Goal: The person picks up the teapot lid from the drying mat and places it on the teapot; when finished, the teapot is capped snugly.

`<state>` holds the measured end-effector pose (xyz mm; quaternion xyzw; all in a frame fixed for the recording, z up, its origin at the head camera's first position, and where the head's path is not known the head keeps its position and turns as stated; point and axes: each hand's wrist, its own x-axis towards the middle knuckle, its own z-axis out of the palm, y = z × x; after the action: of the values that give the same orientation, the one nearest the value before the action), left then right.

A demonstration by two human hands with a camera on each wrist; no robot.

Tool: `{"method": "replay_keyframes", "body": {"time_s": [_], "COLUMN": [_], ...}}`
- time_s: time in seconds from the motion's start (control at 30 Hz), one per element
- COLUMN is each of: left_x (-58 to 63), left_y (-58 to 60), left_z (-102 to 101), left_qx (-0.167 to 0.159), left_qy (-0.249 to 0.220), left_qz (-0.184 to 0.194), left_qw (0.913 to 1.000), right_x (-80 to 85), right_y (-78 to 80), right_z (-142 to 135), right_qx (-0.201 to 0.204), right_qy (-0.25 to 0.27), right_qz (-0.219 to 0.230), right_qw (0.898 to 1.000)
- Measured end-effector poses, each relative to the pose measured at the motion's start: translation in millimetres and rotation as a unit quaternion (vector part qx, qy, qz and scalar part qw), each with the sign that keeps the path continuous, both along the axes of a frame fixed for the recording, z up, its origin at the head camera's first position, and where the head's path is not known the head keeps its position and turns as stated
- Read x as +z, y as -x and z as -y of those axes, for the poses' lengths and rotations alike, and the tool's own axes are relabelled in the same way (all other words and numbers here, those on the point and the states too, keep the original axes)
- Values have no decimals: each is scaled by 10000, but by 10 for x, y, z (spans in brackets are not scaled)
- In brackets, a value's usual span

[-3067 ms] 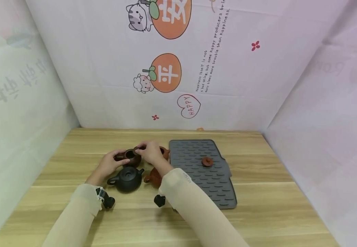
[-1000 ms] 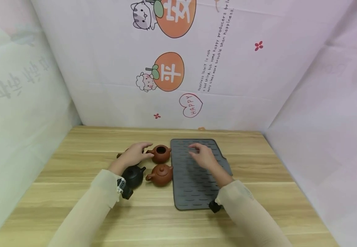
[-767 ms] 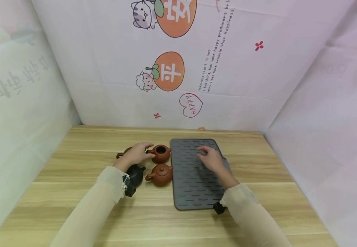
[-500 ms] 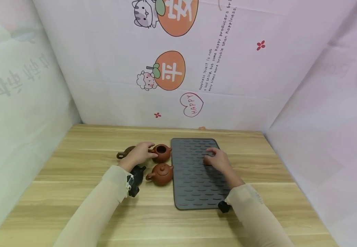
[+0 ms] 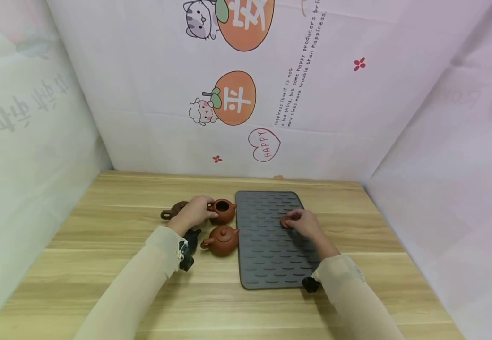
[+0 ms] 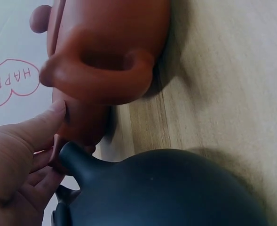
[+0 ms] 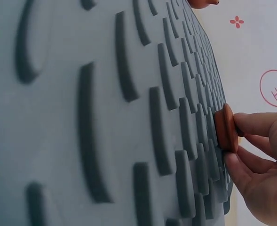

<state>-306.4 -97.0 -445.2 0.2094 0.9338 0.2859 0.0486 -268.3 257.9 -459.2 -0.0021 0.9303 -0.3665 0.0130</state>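
On the grey ridged mat (image 5: 263, 255), my right hand (image 5: 307, 224) pinches a small reddish-brown teapot lid (image 7: 226, 128) by its knob, thumb and fingers at its edge. The lid lies on or close over the mat. My left hand (image 5: 195, 212) holds the handle side of a lidless reddish-brown teapot (image 5: 224, 211); its round mouth faces up. In the left wrist view the thumb presses that pot's body and the fingers curl at its handle. A lidded reddish-brown teapot (image 5: 222, 241) stands just nearer. A black teapot (image 6: 176, 188) sits below my left wrist, partly hidden.
A dark brown teapot (image 5: 176, 208) stands behind my left hand, mostly covered by it. The teapots stand close together along the mat's left edge. All rest on a wooden table (image 5: 211, 307) with printed cloth walls (image 5: 314, 151) at the back and sides.
My left hand has gone from the dark brown teapot to the lidless one and now holds it. My right hand has left the pots, crossed to the mat and taken hold of the lid.
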Motion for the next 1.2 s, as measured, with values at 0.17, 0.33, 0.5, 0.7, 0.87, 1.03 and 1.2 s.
{"method": "replay_keyframes", "body": {"time_s": [0.17,0.33,0.5,0.7,0.87,1.03,1.2], "left_x": [2,1,5,-3,-7,2,-6], "left_y": [2,-5,-16,-24,-18,-20,-13], "left_z": [-5,-21,-35,-33,-18,-16,-19], "left_qx": [33,27,131,137,164,101,59], "left_qy": [-35,-91,-58,-127,-85,-35,-23], "left_qz": [-40,26,57,102,67,-14,-88], "left_qw": [10000,10000,9999,9998,9998,9999,9999], "right_x": [-21,32,158,249,265,298,298], "right_y": [22,31,46,97,176,246,292], "right_z": [-21,42,264,628,976,1281,1493], "right_qx": [-39,-120,-2,73,279,349,449], "right_qy": [8,37,167,268,348,390,392], "right_qz": [-34,-40,-208,-407,-663,-694,-686], "right_qw": [10000,9999,9996,9988,9968,9962,9959]}}
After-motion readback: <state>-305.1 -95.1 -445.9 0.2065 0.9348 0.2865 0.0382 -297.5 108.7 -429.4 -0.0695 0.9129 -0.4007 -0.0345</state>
